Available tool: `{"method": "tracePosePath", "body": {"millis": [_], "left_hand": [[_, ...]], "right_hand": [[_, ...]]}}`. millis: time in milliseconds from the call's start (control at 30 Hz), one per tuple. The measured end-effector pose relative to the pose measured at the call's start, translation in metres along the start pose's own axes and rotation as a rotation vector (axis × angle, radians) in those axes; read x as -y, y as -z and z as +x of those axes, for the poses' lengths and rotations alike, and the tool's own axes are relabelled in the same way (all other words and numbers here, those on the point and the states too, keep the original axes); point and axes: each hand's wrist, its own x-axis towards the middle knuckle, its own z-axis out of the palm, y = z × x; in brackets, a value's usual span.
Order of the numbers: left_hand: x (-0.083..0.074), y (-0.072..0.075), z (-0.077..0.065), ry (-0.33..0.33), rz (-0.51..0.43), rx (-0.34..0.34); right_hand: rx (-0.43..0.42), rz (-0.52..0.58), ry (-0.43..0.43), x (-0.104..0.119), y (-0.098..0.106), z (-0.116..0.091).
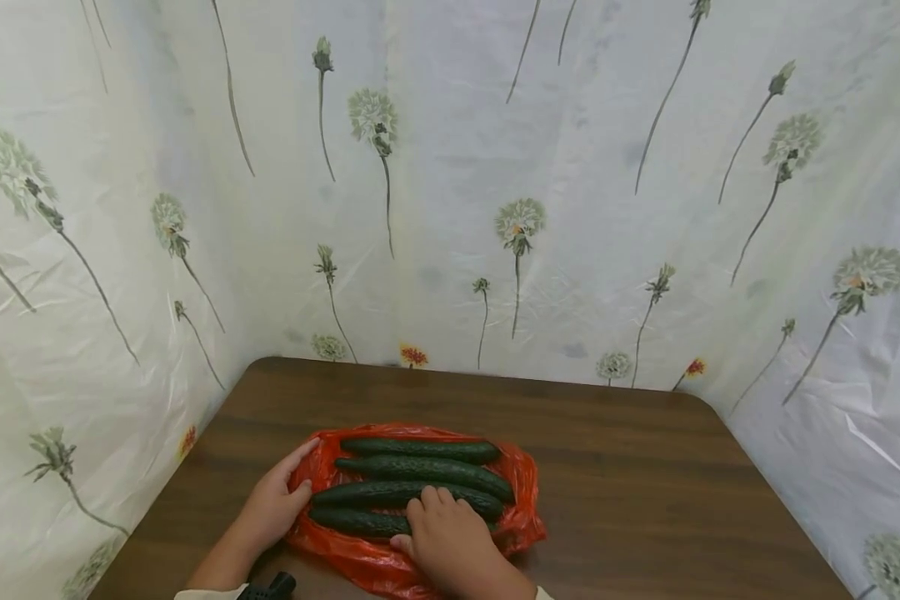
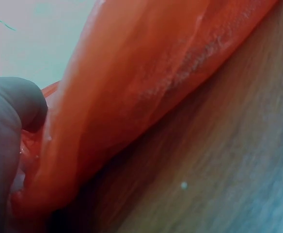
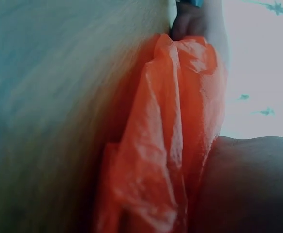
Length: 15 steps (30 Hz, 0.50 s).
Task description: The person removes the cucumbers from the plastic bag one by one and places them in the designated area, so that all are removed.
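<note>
Spreads thumb and forefinger of the left hand (image 1: 273,504) apart at the left rim of the red plastic bag (image 1: 527,500), touching it; cannot tell how the other fingers lie. Curls the fingers of the right hand (image 1: 450,533) over the nearest cucumber (image 1: 356,522), gripping it, thumb on its near side, inside the opened bag beside three more cucumbers (image 1: 420,451) on the brown table (image 1: 630,475).

Passage lies over the table (image 1: 630,475) right of the bag (image 1: 527,487); the curtain (image 1: 450,317) bounds the far side; the left hand (image 1: 272,504) blocks the bag's left, the right hand (image 1: 450,535) seemingly its near side.
</note>
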Motion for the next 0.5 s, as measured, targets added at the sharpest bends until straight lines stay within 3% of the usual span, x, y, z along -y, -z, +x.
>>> {"method": "tracePosePath", "body": {"millis": [267, 500], "left_hand": [[0.0006, -0.0017, -0.0014, -0.007, -0.002, -0.013], [-0.0013, 0.0002, 0.0001, -0.007, -0.035, 0.001]], "right_hand": [[-0.004, -0.019, 0.002, -0.0010, 0.0060, -0.0003], [-0.068, -0.057, -0.015, -0.0040, 0.0077, -0.0021]]}}
